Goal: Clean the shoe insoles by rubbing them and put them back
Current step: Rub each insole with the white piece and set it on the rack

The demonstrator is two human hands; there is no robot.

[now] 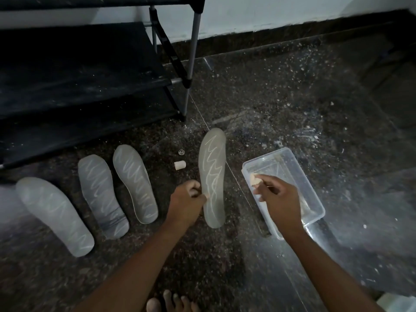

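Head view: left hand [188, 199] is pinching the 9 o'clock edge of the translucent grey foam insole [212, 167], which is lying on the dark speckled stone floor [292, 97] at frame centre. Can't tell whether that edge is lifted.

Right hand [278, 194] is gripping a small pale chunk, probably a rubbing block [254, 179], over the clear rectangular plastic tub [308, 183], off the insole at its 3 o'clock.

The insole's long axis is running 12 to 6, with the toe pointing at 12 and the heel at 6, nearest the person. A pale zigzag is running down its length.

My take for the rub: the left hand should be pinning the insole flat while the strokes are going along the long axis, heel to toe, with the pressure kept light so the foam isn't buckling.

Three similar grey insoles [102, 197] are lying at 9 o'clock, roughly parallel.
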